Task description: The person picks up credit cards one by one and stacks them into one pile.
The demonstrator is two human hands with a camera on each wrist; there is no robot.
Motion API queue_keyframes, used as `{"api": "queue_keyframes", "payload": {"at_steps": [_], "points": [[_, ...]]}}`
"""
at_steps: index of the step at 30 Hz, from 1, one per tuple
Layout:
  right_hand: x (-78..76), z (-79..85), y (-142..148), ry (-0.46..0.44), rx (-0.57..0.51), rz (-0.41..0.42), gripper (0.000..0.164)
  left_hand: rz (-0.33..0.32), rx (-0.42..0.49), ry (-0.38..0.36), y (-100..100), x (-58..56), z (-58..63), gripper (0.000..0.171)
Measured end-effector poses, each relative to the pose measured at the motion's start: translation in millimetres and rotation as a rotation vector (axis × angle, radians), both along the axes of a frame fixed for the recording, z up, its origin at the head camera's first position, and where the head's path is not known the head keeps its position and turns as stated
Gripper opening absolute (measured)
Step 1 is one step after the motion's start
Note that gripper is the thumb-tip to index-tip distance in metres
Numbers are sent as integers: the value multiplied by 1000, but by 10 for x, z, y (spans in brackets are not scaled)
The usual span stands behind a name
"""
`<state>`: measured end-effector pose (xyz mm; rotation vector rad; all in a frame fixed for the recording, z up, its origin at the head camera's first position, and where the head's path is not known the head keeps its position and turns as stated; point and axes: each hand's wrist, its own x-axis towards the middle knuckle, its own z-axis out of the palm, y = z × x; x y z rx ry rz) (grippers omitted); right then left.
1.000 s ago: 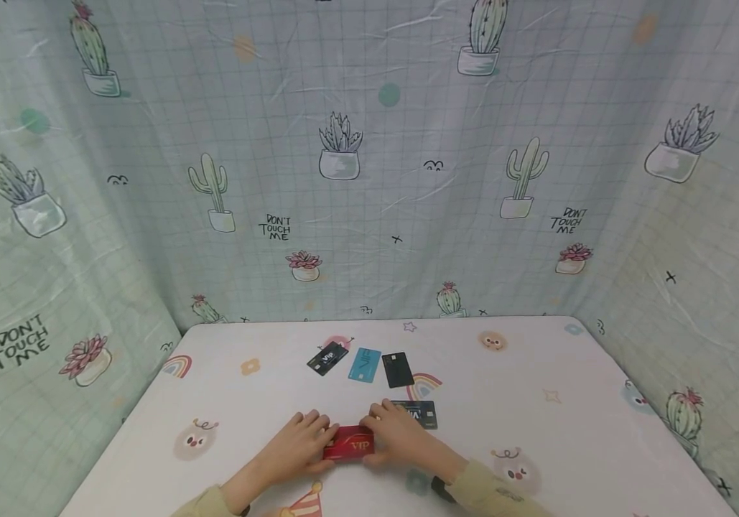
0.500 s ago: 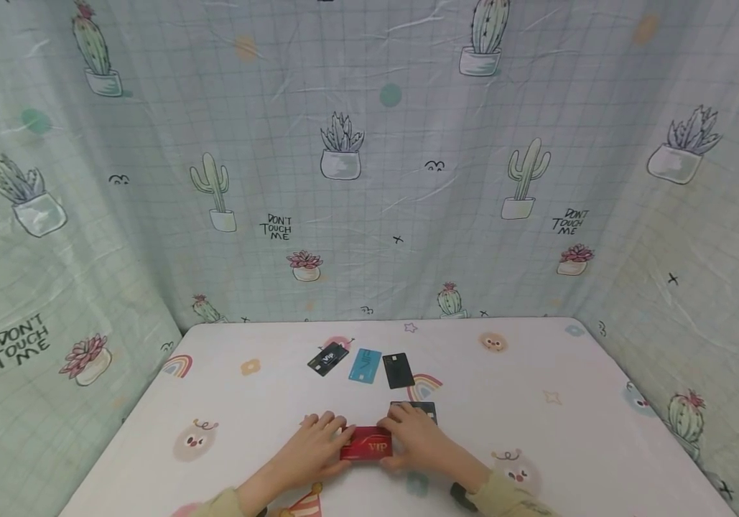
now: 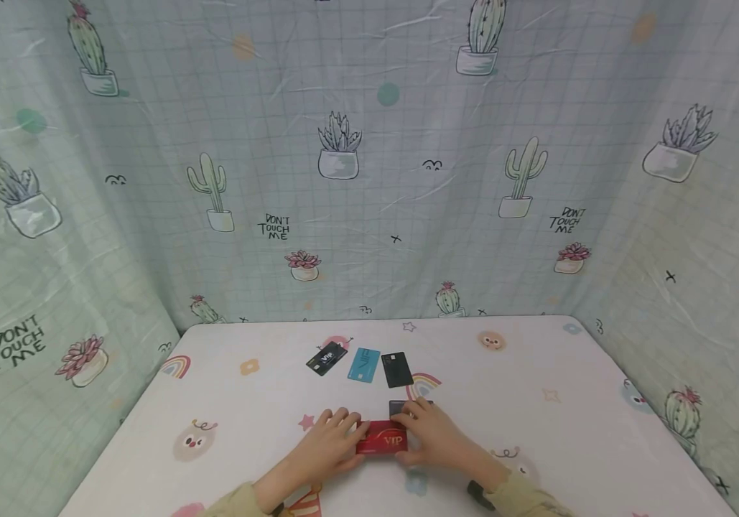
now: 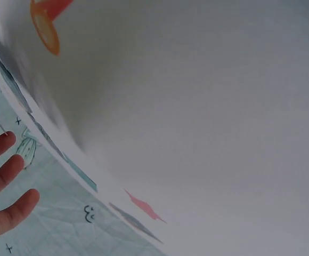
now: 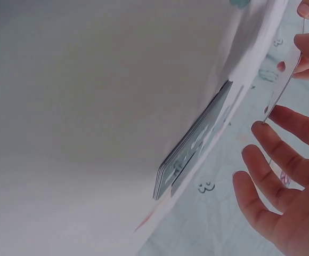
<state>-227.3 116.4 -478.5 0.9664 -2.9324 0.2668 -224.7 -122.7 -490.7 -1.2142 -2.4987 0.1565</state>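
A red card with gold VIP lettering [image 3: 382, 439] spans the space between my two hands, facing up in the head view. My left hand [image 3: 330, 445] holds its left end between thumb and fingers. At its right end, my right hand [image 3: 439, 436] pinches the edge. The right wrist view shows the card edge-on [image 5: 281, 85], raised off the table, with the lower fingers spread. Just behind the red card lies a dark card [image 3: 400, 408], partly covered by my right hand; the right wrist view shows it as a small stack of dark cards [image 5: 194, 143].
Farther back on the white patterned table [image 3: 511, 388] lie a black VIP card [image 3: 327, 358], a blue card [image 3: 364, 365] and a plain black card [image 3: 398, 370]. A cactus-print curtain [image 3: 401, 201] encloses the table's back and sides.
Both hands have shifted to the right together, carrying the red card. It now sits nearer the dark stack, more of which is covered by the right hand. The three cards at the back stay put.
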Motion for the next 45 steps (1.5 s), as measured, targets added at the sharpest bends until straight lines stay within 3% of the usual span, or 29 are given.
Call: {"api": "queue_keyframes", "payload": {"at_steps": [5, 12, 19, 26, 33, 40, 45], "points": [[6, -5, 75, 36, -19, 9, 57, 13, -10, -13, 64, -18, 2, 51], [1, -27, 178, 71, -45, 8, 56, 2, 9, 49, 134, -59, -1, 49], [-16, -45, 266, 108, -72, 16, 55, -12, 22, 48, 181, -91, 2, 48], [-33, -37, 331, 101, -72, -13, 54, -22, 13, 54, 230, -145, 3, 47], [-38, -42, 396, 77, -73, -45, 52, -37, 13, 17, 280, -190, 13, 47], [-69, -79, 459, 87, -81, -56, 51, -50, 10, 29, 340, -243, -11, 48], [-91, -71, 490, 98, -94, -58, 51, -44, 0, -15, 385, -287, -14, 51]]}}
